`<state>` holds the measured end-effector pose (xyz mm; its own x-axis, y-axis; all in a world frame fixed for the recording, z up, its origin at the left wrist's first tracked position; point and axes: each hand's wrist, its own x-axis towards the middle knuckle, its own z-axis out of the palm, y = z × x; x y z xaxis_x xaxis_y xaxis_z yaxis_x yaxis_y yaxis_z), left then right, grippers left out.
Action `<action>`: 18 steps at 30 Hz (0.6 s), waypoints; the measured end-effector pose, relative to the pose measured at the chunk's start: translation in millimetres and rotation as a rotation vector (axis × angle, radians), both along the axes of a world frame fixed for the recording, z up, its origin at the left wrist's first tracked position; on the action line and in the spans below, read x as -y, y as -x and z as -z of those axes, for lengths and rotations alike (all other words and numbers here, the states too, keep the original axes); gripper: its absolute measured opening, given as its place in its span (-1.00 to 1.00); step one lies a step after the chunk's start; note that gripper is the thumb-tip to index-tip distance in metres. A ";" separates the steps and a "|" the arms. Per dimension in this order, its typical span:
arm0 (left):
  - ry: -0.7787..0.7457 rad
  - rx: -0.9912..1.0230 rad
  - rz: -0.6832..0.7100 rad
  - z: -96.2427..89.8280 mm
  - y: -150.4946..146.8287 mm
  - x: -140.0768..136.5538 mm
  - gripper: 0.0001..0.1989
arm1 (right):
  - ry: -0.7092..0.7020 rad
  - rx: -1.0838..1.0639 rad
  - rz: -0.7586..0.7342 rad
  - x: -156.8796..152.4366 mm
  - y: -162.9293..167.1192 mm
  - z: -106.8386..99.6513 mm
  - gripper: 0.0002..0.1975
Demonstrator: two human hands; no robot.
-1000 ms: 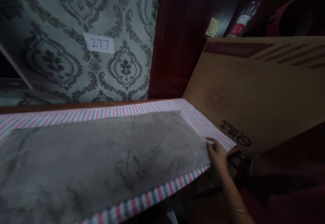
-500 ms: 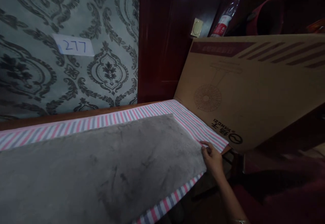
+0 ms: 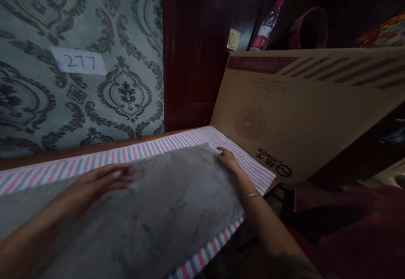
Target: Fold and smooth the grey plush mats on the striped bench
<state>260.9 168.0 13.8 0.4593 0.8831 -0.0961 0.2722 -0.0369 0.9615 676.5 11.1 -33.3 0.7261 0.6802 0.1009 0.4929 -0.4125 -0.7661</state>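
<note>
A soft grey plush cloth (image 3: 152,211) lies spread flat along the surface, on top of a pink, grey and white striped sheet (image 3: 177,142) that shows as a band along the far edge, at the right end and along the near edge. The grey cloth's far right corner sits just inside the surface's far right corner, which is why the stripes frame it there.

The right hand (image 3: 228,160) rests at that far right corner of the grey cloth, its fingers (image 3: 221,151) stretched out narrow and flat on the fabric, pinching nothing that I can make out; a thin bracelet shows on the wrist. The left hand (image 3: 106,178) lies palm down near the cloth's far edge, well apart from the right, fingers (image 3: 122,173) spread and pressing flat (somewhat blurred). Held so, the two hands appear to keep the pile smooth and square to the stripes.

Against the right end of the surface leans a large brown cardboard box (image 3: 310,106) printed with a fan drawing. Behind it stand a clear plastic bottle with a red label (image 3: 265,28) and a red round container (image 3: 310,28). On the patterned grey wallpaper beyond the far edge sticks a white paper label reading 277 (image 3: 80,61).
</note>
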 end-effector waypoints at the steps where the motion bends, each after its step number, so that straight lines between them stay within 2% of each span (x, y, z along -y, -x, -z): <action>1: 0.150 0.104 0.119 0.4 -30.5 -0.4 -0.51 | -0.021 0.006 0.000 -8.1 4.5 -1.8 -0.49; 2: 0.323 0.229 0.250 2.2 -61.4 0.6 -0.51 | -0.042 0.014 0.004 -13.0 10.3 -2.9 -0.46; 4: 0.544 0.332 0.293 10.2 -115.7 6.7 -0.57 | -0.111 0.052 -0.042 -12.7 25.7 -3.0 -0.37; 5: 0.634 0.375 0.313 16.2 -135.9 11.0 -0.54 | -0.155 0.081 -0.118 -8.2 34.7 -2.0 -0.33; 7: 0.747 0.464 0.331 30.7 -160.1 20.2 -0.49 | -0.217 0.125 -0.382 6.1 51.8 1.1 -0.31; 9: 0.759 0.535 0.347 45.3 -166.4 27.2 -0.50 | -0.190 0.097 -0.652 20.0 61.8 3.3 -0.42; 10: 0.742 0.552 0.347 51.6 -165.6 29.4 -0.54 | -0.152 0.069 -0.704 24.3 62.3 3.3 -0.51; 11: 0.715 0.553 0.343 56.7 -163.6 30.8 -0.58 | -0.099 0.059 -0.679 25.9 59.5 2.5 -0.60; 12: 0.685 0.536 0.336 60.7 -161.5 31.6 -0.61 | -0.041 0.073 -0.592 24.8 53.8 1.0 -0.66; 15: 0.621 0.444 0.312 66.5 -158.6 31.8 -0.63 | 0.126 0.180 -0.257 7.7 27.8 -3.9 -0.74; 18: 0.604 0.405 0.303 67.5 -160.6 31.3 -0.70 | 0.222 0.213 -0.124 -17.4 6.9 -4.6 -0.74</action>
<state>421.5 136.7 -53.8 0.7736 0.5616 -0.2934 -0.0417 0.5072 0.8608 669.6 28.5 -28.6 0.6145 0.7847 0.0807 0.6895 -0.4846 -0.5382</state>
